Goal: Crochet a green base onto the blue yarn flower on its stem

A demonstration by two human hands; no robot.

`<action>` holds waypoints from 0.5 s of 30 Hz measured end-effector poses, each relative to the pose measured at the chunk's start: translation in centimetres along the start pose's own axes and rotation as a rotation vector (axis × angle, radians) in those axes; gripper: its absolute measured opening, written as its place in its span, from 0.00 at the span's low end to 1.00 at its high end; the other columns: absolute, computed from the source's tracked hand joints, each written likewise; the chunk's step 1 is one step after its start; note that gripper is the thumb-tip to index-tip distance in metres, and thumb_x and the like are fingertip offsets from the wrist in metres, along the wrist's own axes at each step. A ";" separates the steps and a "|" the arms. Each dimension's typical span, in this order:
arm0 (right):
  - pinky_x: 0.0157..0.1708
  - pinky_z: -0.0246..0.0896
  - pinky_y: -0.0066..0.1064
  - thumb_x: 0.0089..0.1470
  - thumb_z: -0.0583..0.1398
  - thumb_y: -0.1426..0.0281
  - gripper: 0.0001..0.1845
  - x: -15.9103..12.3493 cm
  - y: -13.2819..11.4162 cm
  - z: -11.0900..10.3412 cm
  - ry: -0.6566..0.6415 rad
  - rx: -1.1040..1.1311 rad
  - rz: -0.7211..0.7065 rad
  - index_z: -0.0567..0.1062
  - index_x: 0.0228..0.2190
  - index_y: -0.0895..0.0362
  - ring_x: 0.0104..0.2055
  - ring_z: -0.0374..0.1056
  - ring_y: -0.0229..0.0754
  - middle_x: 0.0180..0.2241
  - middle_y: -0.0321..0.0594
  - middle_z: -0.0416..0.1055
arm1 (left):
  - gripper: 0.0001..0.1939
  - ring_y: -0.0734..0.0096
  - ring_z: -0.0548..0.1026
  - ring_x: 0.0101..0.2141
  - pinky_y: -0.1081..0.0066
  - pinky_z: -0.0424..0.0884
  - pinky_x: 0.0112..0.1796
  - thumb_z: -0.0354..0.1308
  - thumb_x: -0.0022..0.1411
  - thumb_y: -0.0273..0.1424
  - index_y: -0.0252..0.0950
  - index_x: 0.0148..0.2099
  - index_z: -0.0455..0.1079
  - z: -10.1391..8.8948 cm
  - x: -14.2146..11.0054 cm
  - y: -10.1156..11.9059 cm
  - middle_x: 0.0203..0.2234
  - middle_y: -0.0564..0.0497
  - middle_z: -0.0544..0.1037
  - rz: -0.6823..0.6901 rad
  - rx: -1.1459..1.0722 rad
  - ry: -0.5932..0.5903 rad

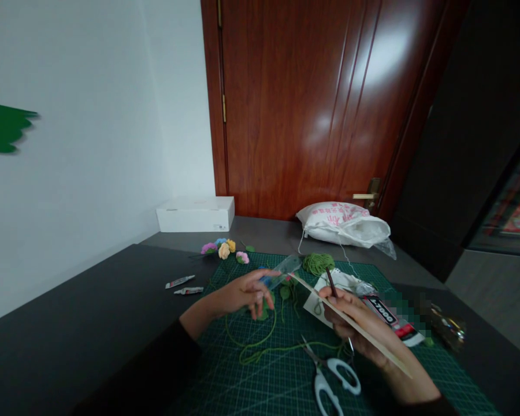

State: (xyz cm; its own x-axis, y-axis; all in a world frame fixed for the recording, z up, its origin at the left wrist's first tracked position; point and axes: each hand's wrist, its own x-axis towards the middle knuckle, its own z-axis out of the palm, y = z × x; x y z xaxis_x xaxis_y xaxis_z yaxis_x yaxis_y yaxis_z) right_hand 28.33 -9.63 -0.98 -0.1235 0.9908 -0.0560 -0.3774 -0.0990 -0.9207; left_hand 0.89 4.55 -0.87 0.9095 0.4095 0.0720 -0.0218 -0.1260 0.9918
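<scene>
My left hand (242,294) pinches a clear plastic strip (283,270) with a blue part near my fingers. My right hand (355,318) is shut on a long thin wooden stick (351,323) and a dark slender tool (331,282). Both hands hover over a green cutting mat (260,370). Green cord (260,346) loops on the mat below my left hand. White-handled scissors (329,381) lie below my right hand. A T-7000 glue tube (390,318) lies just beyond it, on white paper (325,297). A green yarn ball (318,264) sits ahead.
Crocheted flowers (221,248) lie beyond the mat on the dark table (112,300), with several small glue tubes (179,282) to the left. A white box (195,214) stands by the wall. A white sack (342,224) rests against a wooden door (299,104).
</scene>
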 end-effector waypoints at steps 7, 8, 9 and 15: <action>0.16 0.43 0.21 0.50 0.68 0.57 0.16 -0.5 -0.1 0.6 -0.092 -0.124 -0.038 0.76 0.34 0.56 0.18 0.50 0.29 0.21 0.29 0.60 | 0.24 0.74 0.76 0.28 0.72 0.71 0.33 0.59 0.66 0.39 0.34 0.60 0.63 -1.3 -0.2 -0.7 0.36 0.45 0.80 0.138 0.201 0.107; 0.16 0.42 0.21 0.50 0.68 0.58 0.15 -0.5 -0.1 0.6 -0.085 -0.090 -0.028 0.76 0.34 0.56 0.18 0.49 0.29 0.21 0.29 0.60 | 0.22 0.74 0.76 0.29 0.71 0.71 0.34 0.58 0.66 0.38 0.35 0.59 0.64 -1.3 -0.3 -0.6 0.36 0.45 0.80 0.142 0.210 0.106; 0.15 0.41 0.21 0.50 0.69 0.59 0.15 -0.5 -0.1 0.5 -0.083 -0.066 -0.017 0.76 0.33 0.56 0.17 0.48 0.28 0.21 0.29 0.60 | 0.21 0.73 0.76 0.30 0.70 0.72 0.34 0.58 0.66 0.37 0.35 0.58 0.64 -1.4 -0.3 -0.4 0.36 0.45 0.80 0.138 0.219 0.101; 0.17 0.50 0.20 0.48 0.70 0.57 0.25 -0.2 0.0 1.4 0.100 -0.070 -0.154 0.74 0.46 0.52 0.18 0.56 0.30 0.22 0.29 0.65 | 0.22 0.77 0.74 0.22 0.74 0.70 0.26 0.59 0.63 0.38 0.34 0.55 0.63 -0.4 -0.3 0.7 0.33 0.47 0.78 0.051 0.103 0.156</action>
State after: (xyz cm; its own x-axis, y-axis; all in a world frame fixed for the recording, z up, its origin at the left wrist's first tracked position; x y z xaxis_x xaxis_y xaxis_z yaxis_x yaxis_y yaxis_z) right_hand 27.10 -10.00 -0.43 0.0240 0.9983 0.0528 -0.3193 0.0577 -0.9459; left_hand 0.41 4.66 -0.15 0.8330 0.5340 0.1449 -0.0162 -0.2382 0.9711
